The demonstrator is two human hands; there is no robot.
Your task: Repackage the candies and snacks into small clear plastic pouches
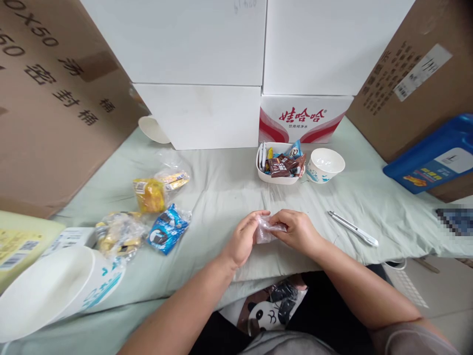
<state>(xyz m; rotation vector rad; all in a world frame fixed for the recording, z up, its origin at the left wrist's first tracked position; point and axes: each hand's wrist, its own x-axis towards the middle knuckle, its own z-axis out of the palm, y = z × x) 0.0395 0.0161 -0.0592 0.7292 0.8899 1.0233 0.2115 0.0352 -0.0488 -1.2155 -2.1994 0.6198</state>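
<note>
Between my two hands, above the front part of the cloth-covered table, is a crumpled clear plastic bag [265, 230]. My left hand [242, 239] is closed on the bag's left side, the thumb along its edge. The fingers of my right hand [297, 229] pinch its upper right part. Whether anything lies inside the bag I cannot make out. Beyond my hands stands a white tub [278, 180] filled with small snack packets. A white paper bowl [321, 172] with a blue print is beside it. To the right of my right hand lies a white utility knife [353, 228].
Snack bags lie at left: a yellow one [150, 195], a blue one [169, 229] and a clear one [121, 234]. A large paper bucket [66, 291] is front left. White boxes [218, 116] wall the back; a blue bottle [432, 155] lies right. A panda-print bag [264, 313] rests below the table edge.
</note>
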